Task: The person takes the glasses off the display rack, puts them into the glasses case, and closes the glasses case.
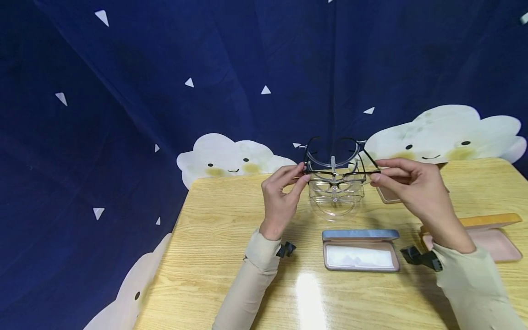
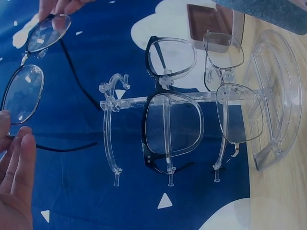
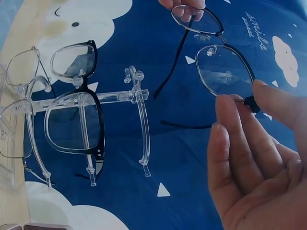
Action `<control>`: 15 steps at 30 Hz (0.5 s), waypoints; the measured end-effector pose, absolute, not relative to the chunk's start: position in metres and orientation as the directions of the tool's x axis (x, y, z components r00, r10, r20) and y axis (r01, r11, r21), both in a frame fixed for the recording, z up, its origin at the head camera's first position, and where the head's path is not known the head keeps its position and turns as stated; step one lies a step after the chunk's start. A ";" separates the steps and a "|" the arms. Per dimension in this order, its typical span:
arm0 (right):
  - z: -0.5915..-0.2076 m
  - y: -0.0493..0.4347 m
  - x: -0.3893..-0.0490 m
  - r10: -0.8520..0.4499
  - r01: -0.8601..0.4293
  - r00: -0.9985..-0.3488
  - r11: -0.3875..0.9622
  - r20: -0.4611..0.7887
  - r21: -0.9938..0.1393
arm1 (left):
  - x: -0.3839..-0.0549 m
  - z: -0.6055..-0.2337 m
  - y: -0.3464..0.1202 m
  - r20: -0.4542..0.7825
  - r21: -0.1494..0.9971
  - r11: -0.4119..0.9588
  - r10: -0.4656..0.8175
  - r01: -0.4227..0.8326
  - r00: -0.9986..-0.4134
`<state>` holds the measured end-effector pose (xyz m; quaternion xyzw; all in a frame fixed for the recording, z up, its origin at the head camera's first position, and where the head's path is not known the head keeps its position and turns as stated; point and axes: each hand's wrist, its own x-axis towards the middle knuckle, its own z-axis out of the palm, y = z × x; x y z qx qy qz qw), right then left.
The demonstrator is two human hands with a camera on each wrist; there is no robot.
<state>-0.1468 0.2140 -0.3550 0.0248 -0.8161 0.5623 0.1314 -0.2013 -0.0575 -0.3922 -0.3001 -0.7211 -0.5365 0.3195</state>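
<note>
A pair of thin dark-rimmed glasses [image 3: 225,69] is held up by both hands, apart from the top arms of a clear display stand [image 2: 132,103]. My left hand [image 1: 282,195] pinches one end of the frame near the hinge. At the other end, fingers and thumb of my right hand [image 1: 416,185] pinch the hinge corner. Both temples are unfolded and point toward the stand. Lower on the stand sit black-framed glasses [image 2: 146,124] and, beneath them, thin metal-framed glasses [image 2: 262,120]. No glasses rest on the top arms.
On the wooden table [image 1: 231,220] an open blue glasses case [image 1: 359,235] holds a white cloth [image 1: 359,256]. An open orange case [image 1: 491,221] lies at the right, partly behind my right forearm. Another case [image 1: 387,195] is partly hidden by the right hand. A dark blue curtain [image 1: 247,55] hangs behind.
</note>
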 end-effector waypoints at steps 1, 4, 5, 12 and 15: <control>-0.355 0.214 -0.146 0.107 -0.189 -0.964 0.367 0.243 -0.911 | -0.201 -0.392 -0.057 0.785 0.578 0.245 0.091 0.778 -0.612; -0.354 0.215 -0.146 0.104 -0.192 -0.964 0.369 0.246 -0.909 | -0.202 -0.392 -0.057 0.794 0.566 0.252 0.091 0.785 -0.601; -0.354 0.215 -0.146 0.102 -0.197 -0.963 0.369 0.251 -0.908 | -0.202 -0.392 -0.057 0.796 0.562 0.254 0.091 0.787 -0.598; -0.354 0.216 -0.146 0.090 -0.230 -0.954 0.386 0.285 -0.893 | -0.203 -0.392 -0.057 0.804 0.549 0.258 0.099 0.795 -0.587; -0.354 0.216 -0.146 0.080 -0.237 -0.953 0.400 0.291 -0.885 | -0.203 -0.392 -0.058 0.803 0.547 0.267 0.100 0.793 -0.588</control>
